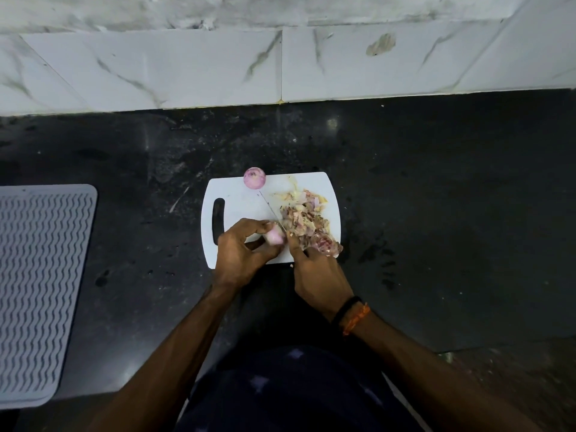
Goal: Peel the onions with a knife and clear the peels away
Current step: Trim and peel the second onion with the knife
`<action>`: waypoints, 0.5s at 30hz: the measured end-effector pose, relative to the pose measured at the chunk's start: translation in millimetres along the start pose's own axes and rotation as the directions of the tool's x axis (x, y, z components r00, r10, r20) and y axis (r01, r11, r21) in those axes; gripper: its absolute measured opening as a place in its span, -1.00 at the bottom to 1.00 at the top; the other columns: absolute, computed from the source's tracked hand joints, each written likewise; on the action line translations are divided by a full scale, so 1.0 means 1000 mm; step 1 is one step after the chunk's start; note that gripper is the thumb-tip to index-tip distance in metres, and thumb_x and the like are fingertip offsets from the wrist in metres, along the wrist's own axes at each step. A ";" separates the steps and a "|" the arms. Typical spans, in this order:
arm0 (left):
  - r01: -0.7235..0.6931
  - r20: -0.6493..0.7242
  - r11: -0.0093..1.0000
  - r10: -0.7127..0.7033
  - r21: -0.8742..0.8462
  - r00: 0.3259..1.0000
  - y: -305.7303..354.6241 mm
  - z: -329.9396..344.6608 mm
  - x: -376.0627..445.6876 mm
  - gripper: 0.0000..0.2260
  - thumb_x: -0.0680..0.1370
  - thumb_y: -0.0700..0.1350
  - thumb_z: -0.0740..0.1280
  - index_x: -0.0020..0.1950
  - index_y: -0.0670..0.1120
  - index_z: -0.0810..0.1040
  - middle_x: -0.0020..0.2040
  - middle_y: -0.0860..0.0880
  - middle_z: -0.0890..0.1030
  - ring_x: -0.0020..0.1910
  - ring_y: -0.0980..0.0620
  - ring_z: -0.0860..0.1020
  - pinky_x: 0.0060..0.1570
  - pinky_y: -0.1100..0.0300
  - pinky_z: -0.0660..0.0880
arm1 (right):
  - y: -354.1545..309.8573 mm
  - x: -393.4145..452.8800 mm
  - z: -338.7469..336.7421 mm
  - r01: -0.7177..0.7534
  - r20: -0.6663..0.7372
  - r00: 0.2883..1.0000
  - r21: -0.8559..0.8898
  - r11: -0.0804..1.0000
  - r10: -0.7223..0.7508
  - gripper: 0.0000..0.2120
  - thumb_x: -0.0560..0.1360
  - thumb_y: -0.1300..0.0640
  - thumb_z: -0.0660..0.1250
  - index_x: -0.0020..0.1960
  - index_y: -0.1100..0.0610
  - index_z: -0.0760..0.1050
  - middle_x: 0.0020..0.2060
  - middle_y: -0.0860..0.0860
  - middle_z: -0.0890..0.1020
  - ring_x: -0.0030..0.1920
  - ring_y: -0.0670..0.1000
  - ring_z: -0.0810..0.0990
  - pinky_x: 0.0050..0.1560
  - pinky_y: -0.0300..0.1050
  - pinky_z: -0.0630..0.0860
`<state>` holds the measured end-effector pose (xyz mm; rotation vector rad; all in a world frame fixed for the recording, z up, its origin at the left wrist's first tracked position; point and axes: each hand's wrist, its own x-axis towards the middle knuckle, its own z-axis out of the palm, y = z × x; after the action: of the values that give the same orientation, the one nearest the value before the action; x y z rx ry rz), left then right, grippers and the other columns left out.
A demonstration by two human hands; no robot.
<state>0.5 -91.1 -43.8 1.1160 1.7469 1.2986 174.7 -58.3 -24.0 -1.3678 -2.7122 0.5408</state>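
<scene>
Gripping the onion (276, 236) over the board's (237, 198) near edge, the left hand (240, 255) should turn it slowly while the right hand (314, 275), closed on the knife (271, 210), lifts skin shallowly toward the peels (307, 224).

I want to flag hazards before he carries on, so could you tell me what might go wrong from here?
1. The knife blade runs right beside the left hand fingers gripping the onion; a slip could cut them.
2. The peeled onion sits at the cutting board edge and may roll off.
</scene>
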 end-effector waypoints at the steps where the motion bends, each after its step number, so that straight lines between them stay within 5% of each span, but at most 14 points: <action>1: -0.014 -0.010 1.000 0.014 0.015 1.000 0.000 0.000 -0.003 -0.71 0.33 -0.25 0.64 -0.01 -0.19 0.67 0.03 -0.03 0.68 0.11 0.12 0.64 0.05 0.14 0.63 | 0.001 0.001 0.001 -0.011 0.005 1.000 0.029 1.000 0.011 -0.41 0.48 0.18 0.20 0.51 0.18 0.32 -0.16 0.24 0.62 -0.35 0.30 0.57 -0.42 0.06 0.48; 9: -0.048 0.011 0.999 0.048 -0.017 0.999 -0.005 0.003 -0.017 -0.60 0.37 -0.29 0.61 0.09 0.04 0.62 0.21 0.05 0.62 0.29 0.06 0.57 0.21 0.11 0.57 | -0.001 -0.011 -0.020 -0.042 -0.090 0.994 0.213 0.976 0.062 -0.46 0.55 0.08 0.14 0.53 0.13 0.33 -0.24 0.13 0.63 -0.30 0.20 0.58 -0.29 0.01 0.47; 15: 0.090 0.013 0.987 -0.089 -0.130 0.996 -0.003 0.007 -0.020 -0.66 0.40 -0.23 0.59 0.16 -0.07 0.68 0.19 -0.01 0.68 0.27 0.02 0.60 0.33 0.02 0.50 | -0.003 -0.020 -0.033 -0.033 -0.108 0.992 0.244 0.969 0.061 -0.48 0.56 0.08 0.17 0.52 0.12 0.36 -0.31 0.06 0.58 -0.36 0.14 0.54 -0.34 0.02 0.46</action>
<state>13.5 -106.9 -48.2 0.9573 1.6614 1.3317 191.4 -66.8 10.3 -1.3568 -2.4347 0.7435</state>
